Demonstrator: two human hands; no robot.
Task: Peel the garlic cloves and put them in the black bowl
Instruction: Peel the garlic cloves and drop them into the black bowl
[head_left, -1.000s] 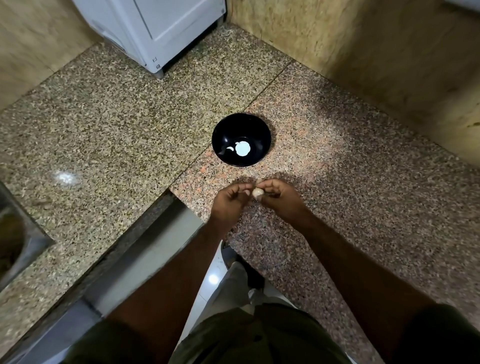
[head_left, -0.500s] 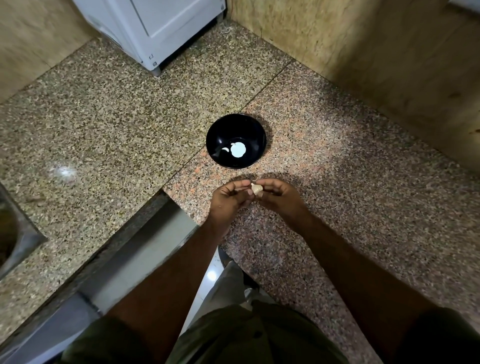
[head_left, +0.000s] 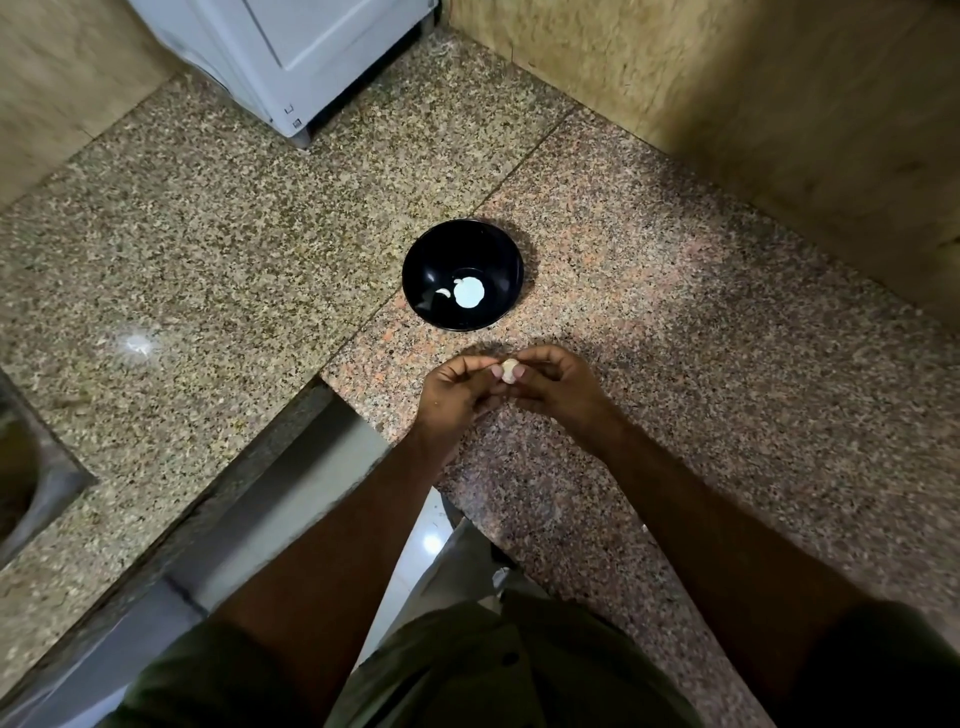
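While my left hand (head_left: 457, 392) and right hand (head_left: 553, 387) pinch one garlic clove (head_left: 510, 371) between curled fingertips above the granite counter (head_left: 675, 322), its skin state is unreadable. Beyond sits the black bowl (head_left: 463, 274); glare obscures its contents.

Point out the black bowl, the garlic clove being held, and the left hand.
black bowl (head_left: 498, 244): head view, inner far wall.
garlic clove (head_left: 509, 371): head view, exposed pale middle.
left hand (head_left: 456, 387): head view, back of hand.

Black bowl (head_left: 462, 244) on speckled granite counter (head_left: 208, 249) — tan-grey left, pinkish right — beside a white appliance (head_left: 291, 47).
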